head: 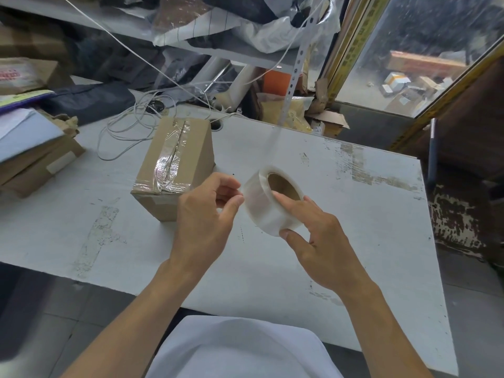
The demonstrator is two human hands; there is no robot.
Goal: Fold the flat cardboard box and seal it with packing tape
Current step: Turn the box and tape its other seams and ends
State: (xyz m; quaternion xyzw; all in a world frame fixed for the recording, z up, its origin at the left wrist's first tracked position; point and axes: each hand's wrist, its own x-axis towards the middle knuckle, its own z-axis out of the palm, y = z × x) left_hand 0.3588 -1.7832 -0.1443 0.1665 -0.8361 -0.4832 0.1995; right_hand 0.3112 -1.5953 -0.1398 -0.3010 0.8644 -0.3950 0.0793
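Left of centre on the white table (354,186) stands the cardboard box (174,165), folded up, clear tape along its top seam. It looks light and stiff; I would steady it by its side walls. My left hand (207,214), at centre, curls thumb and fingertips at the tape roll (272,200), seemingly picking for the slippery loose end. My right hand (319,241) grips the roll, forefinger in its core.

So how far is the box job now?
Done: the cardboard box stands folded, its top seam taped. In hand: the right hand grips the tape roll; the left hand picks at its edge. Whether any seam is left is hidden.
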